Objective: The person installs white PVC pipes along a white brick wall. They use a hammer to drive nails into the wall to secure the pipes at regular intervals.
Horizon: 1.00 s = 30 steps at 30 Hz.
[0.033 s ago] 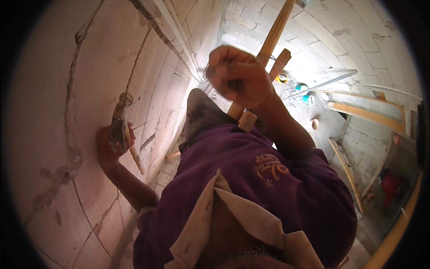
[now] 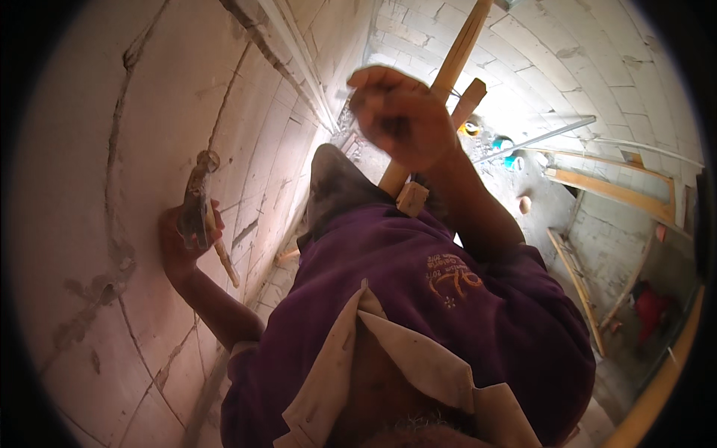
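At the left, my left hand [image 2: 176, 237] is closed around the head of a claw hammer [image 2: 197, 216], beside the pale block wall. The hammer's striking face points up and its light wooden handle hangs down past the fingers. My right hand [image 2: 411, 123] is raised in front of my body, blurred, with its fingers bent inward. A dark patch shows in its palm, and what it holds, if anything, cannot be made out. Below and behind that hand passes a long wooden beam [image 2: 464, 46], with a short wooden piece [image 2: 469, 101] against it and a wooden block [image 2: 412, 199] near my waist.
The jointed wall [image 2: 82, 187] rises close on my left. Far right, a long metal bar [image 2: 553, 134], a wooden frame [image 2: 609, 190] and a leaning plank [image 2: 579, 291] stand about. Turquoise and yellow items [image 2: 512, 162] lie on the floor. Something red [image 2: 656, 310] shows at the right edge.
My right hand has turned slightly and its fingers have loosened from a tighter curl. My left hand and the hammer have shifted a little up and to the left.
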{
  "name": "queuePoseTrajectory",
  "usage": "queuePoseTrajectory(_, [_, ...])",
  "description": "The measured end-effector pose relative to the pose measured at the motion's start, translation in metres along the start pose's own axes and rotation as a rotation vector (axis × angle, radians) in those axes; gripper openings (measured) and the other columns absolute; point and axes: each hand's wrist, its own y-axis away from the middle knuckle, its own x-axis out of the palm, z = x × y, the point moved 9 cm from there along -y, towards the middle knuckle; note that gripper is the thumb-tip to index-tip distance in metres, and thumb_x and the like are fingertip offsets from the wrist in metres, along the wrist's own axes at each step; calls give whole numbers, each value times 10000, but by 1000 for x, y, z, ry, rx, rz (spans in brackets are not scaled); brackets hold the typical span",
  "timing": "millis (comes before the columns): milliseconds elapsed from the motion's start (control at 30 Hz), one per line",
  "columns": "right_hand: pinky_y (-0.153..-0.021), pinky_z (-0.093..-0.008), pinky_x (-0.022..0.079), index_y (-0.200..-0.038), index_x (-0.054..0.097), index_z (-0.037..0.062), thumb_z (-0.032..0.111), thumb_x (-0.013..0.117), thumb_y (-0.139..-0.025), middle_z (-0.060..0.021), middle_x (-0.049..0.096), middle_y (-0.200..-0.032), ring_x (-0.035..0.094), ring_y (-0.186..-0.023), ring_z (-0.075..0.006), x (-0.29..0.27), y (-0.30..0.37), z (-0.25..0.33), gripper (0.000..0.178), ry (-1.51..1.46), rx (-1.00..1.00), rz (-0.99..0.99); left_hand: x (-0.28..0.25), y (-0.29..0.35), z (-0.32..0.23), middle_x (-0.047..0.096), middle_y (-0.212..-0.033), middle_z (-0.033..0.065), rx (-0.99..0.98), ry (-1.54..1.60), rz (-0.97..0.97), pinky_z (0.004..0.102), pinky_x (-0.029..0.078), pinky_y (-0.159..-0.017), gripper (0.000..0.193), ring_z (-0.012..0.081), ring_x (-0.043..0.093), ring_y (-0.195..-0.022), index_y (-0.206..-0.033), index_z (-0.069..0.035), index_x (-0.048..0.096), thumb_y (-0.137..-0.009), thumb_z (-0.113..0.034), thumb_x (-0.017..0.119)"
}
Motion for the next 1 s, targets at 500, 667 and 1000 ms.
queuePoseTrajectory(500, [-435,-275,278,-663,446,104,303,566,-977,-24,422,-614,433,-509,-149,-142,-3,-8,390,155,155,-540,2,3,3,686,-785,100,-111,106,-12,328,544,-694,416,164,654,-703,-1007,68,687,-652,-71,853])
queuePoseTrajectory(667, [-497,-243,350,-822,521,87,166,620,-970,-14,486,-698,471,-575,-119,-153,-44,-38,195,160,279,-380,6,4,3,684,-770,92,-178,134,4,335,550,-691,399,166,654,-686,-973,65,687,-637,-60,863])
queuePoseTrajectory(1000, [-510,-260,355,-1008,597,36,126,602,-964,27,471,-679,421,-538,-91,-114,-124,-79,101,39,433,-221,8,2,0,667,-734,113,-226,222,-31,352,549,-700,460,196,658,-672,-993,93,674,-592,-12,875])
